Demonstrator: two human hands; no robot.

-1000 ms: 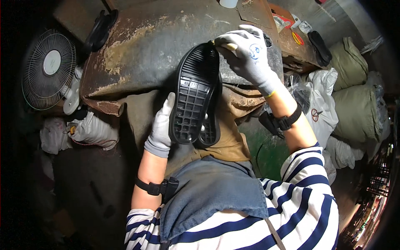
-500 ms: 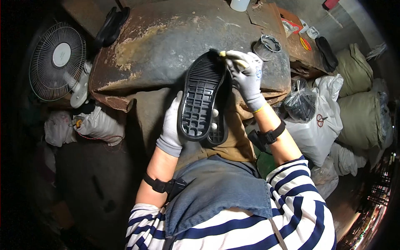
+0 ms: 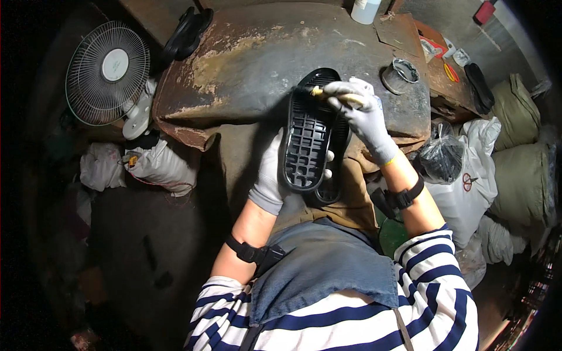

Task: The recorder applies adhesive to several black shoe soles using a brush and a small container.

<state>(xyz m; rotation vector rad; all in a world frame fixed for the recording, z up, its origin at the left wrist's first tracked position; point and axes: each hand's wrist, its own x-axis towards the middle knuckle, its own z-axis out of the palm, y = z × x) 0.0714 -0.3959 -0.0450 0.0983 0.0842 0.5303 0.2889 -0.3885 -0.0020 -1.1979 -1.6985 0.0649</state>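
My left hand (image 3: 271, 169), in a grey-white glove, grips a pair of black rubber shoe soles. The upper sole (image 3: 307, 140) has a raised grid in its hollow and ribs toward the toe; the second sole (image 3: 332, 182) shows partly behind it. My gloved right hand (image 3: 364, 111) is closed round a brush (image 3: 318, 92) with a pale yellowish handle. Its dark bristles lie over the toe part of the upper sole, near the left edge; whether they touch is hard to tell against the black.
A worn, stained bench (image 3: 252, 70) stands ahead, bearing a smeared pot (image 3: 400, 76) and a whitish bottle (image 3: 365, 10). Dark soles (image 3: 186, 34) lie far left, beside a fan (image 3: 108, 73). Scissors (image 3: 450, 72) lie far right. Stuffed sacks (image 3: 521, 181) crowd the right side.
The brush has crossed from the right of the upper sole's toe to its left edge. The sole stands more upright in view. The whole view has shifted, so things appear farther right.
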